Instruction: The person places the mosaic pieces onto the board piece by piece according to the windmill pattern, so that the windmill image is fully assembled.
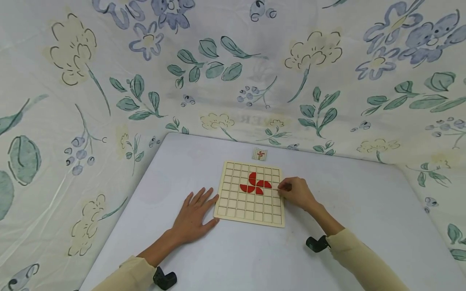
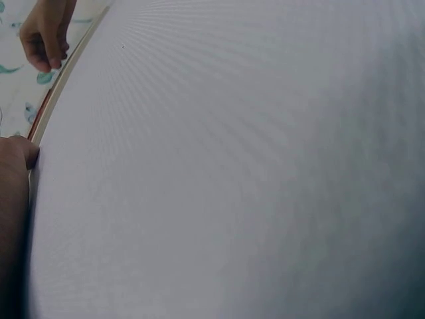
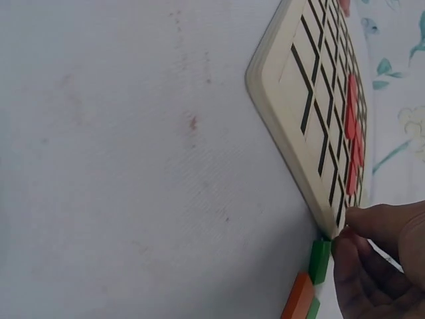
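Observation:
A pale wooden grid board [image 1: 240,213] lies on the table, holding several red curved pieces [image 1: 253,178] laid out like a pinwheel. At its left edge, my left hand [image 1: 194,218] rests flat with fingers spread, index finger and thumb touching the rim. My right hand [image 1: 296,193] is at the opposite edge, its thumb and fingertips pinching the rim. The right wrist view shows that thumb [image 3: 375,222] on the board's edge near a corner; the curled fingers hide part of the contact.
Behind the board lies a small card [image 1: 259,154] with a red pinwheel picture. Low in the right wrist view, a green block [image 3: 320,261] and an orange block [image 3: 299,296] lie by the board. Flowered cloth [image 1: 255,81] hangs behind the white table [image 1: 356,194].

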Motion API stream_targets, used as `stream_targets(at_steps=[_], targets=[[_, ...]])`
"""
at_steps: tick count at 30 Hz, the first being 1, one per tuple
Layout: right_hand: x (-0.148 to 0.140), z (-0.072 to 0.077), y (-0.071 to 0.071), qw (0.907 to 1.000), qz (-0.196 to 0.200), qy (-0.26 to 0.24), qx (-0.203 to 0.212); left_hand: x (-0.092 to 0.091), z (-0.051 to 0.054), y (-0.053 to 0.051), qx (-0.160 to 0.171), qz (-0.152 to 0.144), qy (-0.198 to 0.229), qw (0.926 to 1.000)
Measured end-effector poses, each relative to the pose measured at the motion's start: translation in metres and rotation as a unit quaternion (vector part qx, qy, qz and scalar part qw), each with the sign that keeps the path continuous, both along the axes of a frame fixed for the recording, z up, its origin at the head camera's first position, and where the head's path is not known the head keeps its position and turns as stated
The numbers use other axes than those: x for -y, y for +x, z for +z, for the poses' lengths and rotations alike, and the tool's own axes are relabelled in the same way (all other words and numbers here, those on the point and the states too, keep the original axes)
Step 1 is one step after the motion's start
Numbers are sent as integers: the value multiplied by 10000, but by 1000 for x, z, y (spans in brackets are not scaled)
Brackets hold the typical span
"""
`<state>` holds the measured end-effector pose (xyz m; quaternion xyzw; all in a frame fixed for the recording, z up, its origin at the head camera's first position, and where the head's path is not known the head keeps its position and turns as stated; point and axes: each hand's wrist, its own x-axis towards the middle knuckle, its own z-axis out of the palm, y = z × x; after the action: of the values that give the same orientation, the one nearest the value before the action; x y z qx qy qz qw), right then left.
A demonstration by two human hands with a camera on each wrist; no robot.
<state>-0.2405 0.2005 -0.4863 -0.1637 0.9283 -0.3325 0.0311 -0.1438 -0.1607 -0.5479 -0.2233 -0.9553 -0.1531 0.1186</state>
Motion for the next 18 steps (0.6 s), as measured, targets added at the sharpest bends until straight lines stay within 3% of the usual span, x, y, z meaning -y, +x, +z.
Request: stream_targets(at_steps=[18], targets=[[-34,3,10,9991,-270,313,22,0,0,0,81,15,4,10000]])
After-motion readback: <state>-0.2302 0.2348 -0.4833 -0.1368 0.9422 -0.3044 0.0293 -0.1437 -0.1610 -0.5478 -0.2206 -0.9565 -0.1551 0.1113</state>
